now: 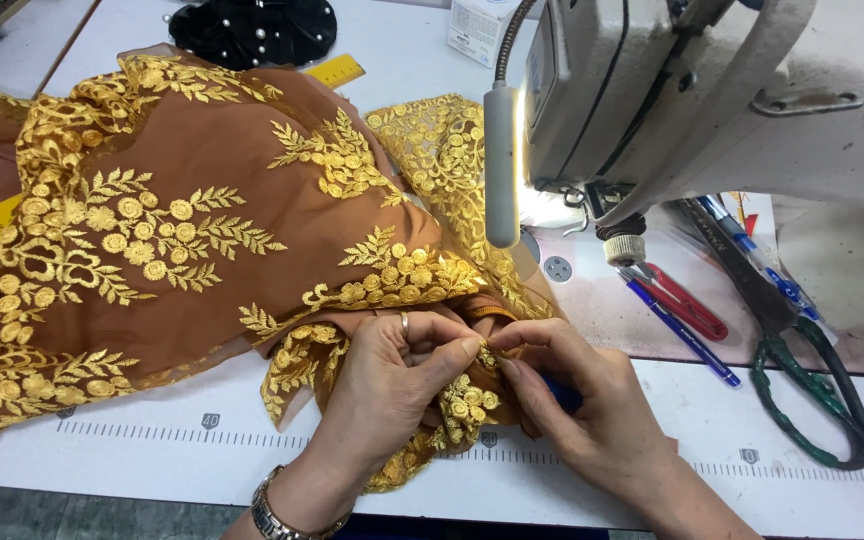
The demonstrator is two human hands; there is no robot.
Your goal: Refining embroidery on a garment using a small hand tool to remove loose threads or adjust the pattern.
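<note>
Below the sewing machine (712, 110), on the white counter (152, 460), the gold-embroidered brown fabric (202, 230) is pinched at its lace edge by both hands: the left hand (392, 385) and right hand (582, 400), each grip clamped on it, fingertips nearly touching.

White work surface (652, 400), printed ruler scale along its near edge. Off-white sewing machine (712, 100), scuffed, at upper right, with a lit tubular lamp (501, 165) on a flexible neck casting a bright patch beneath. Yellow ruler (337, 70) lying flat. Small white box (477, 30) at the far edge. Grey floor strip (72, 515) below.
</note>
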